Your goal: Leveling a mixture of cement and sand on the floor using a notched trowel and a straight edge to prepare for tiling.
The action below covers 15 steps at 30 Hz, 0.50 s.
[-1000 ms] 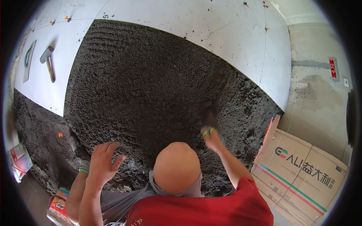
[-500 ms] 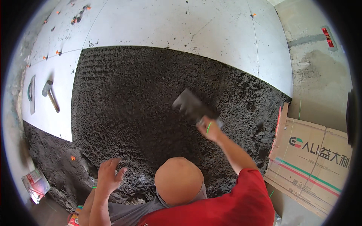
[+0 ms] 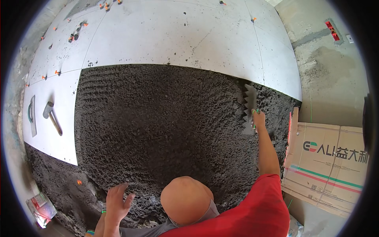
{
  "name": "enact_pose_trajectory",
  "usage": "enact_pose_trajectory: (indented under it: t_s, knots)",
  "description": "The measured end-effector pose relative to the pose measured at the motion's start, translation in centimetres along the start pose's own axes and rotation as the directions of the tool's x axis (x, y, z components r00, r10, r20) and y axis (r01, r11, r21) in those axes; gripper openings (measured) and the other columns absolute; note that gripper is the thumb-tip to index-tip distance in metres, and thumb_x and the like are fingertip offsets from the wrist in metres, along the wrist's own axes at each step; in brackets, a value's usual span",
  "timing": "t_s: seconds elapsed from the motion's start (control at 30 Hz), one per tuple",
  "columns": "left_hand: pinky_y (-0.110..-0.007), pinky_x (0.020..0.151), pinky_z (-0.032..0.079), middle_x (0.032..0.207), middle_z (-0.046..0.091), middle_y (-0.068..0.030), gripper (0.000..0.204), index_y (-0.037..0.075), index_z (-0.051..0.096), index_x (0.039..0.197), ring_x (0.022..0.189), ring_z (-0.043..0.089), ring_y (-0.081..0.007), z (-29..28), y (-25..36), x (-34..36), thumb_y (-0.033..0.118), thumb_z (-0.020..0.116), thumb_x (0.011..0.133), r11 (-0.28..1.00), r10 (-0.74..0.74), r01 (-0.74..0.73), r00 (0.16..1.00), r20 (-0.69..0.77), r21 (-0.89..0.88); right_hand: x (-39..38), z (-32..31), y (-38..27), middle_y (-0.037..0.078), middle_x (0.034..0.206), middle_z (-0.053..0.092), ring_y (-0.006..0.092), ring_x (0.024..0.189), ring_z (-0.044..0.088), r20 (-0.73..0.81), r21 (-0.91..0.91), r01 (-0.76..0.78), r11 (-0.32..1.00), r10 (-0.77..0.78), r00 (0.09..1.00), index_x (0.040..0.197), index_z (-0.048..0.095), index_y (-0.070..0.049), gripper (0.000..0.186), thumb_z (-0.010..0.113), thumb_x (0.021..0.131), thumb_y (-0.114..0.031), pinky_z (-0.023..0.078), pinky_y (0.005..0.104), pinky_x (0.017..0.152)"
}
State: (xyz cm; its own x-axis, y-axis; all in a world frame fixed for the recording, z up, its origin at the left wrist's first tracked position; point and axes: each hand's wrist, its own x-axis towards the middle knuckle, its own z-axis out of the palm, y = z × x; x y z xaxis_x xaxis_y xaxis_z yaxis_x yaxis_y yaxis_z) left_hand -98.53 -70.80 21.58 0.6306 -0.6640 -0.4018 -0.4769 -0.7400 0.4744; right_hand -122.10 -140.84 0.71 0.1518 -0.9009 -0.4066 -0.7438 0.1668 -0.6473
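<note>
My right hand (image 3: 258, 119) grips a notched trowel (image 3: 251, 98), its toothed edge facing left. The blade lies on dark, damp mortar (image 3: 158, 106), close to the edge of the white tiles at the right. My left hand (image 3: 118, 201) is open and holds nothing. Its fingers point away from me, over the lower left of the mortar. A bare knee (image 3: 185, 199) shows between my arms, hiding some of the mortar near me. The mortar bed is rough, with faint ridges at its far left.
White tiles (image 3: 166, 35) border the bed beyond and at left. A mallet (image 3: 52, 117) and a flat trowel (image 3: 32, 116) lie on the left tile. Orange tile spacers (image 3: 58, 72) dot the joints. A cardboard box (image 3: 327, 162) lies at right beside a concrete wall (image 3: 327, 83).
My right hand has swept the notched trowel rightward and away from me, turning its blade nearly lengthwise. My view has tilted slightly farther out. My left hand stays open at the lower left.
</note>
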Motion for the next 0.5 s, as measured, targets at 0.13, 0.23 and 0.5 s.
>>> enact_pose_trajectory:
  t_s: [0.13, 0.23, 0.5]
  knots:
    - [-0.05, 0.097, 0.047, 0.121, 0.069, -0.0185, 0.052, 0.0, 0.064, 0.127, 0.111, 0.063, -0.0399, 0.2, 0.0, -0.7, 0.043, 0.067, 0.097, 1.0, 0.008, -0.008, 1.0, 0.01, -0.021, -0.7, 5.4, -2.0, 0.006, 0.066, 0.056, 0.0227, 0.049, 0.054, 0.121, 0.109, -0.19, 0.976, 0.177, 0.977, 0.09, 0.064, -0.004, 0.027, 0.078, 0.091, -0.027, 0.043, 0.037, 0.043]
    - [-0.049, 0.097, 0.047, 0.122, 0.069, -0.0184, 0.052, -0.001, 0.064, 0.126, 0.112, 0.063, -0.04, -0.8, -0.5, -1.6, 0.043, 0.066, 0.097, 1.0, -0.004, 0.004, 1.0, -0.004, -0.017, -5.7, 13.1, -7.3, 0.002, 0.062, 0.051, 0.0183, 0.045, 0.048, 0.287, 0.051, -0.148, 0.988, 0.127, 0.949, 0.099, 0.065, -0.006, 0.026, 0.079, 0.092, -0.026, 0.041, 0.0345, 0.04]
    - [-0.049, 0.098, 0.047, 0.123, 0.069, -0.0162, 0.048, 0.002, 0.066, 0.125, 0.111, 0.063, -0.0393, -1.7, 0.2, -0.9, 0.041, 0.068, 0.097, 0.999, -0.034, 0.033, 0.999, -0.032, -0.021, -16.4, 31.2, -15.9, 0.009, 0.069, 0.057, 0.0257, 0.05, 0.056, 0.493, 0.253, -0.002, 0.967, -0.127, 0.861, 0.087, 0.058, -0.005, 0.025, 0.076, 0.09, -0.022, 0.045, 0.0418, 0.042]
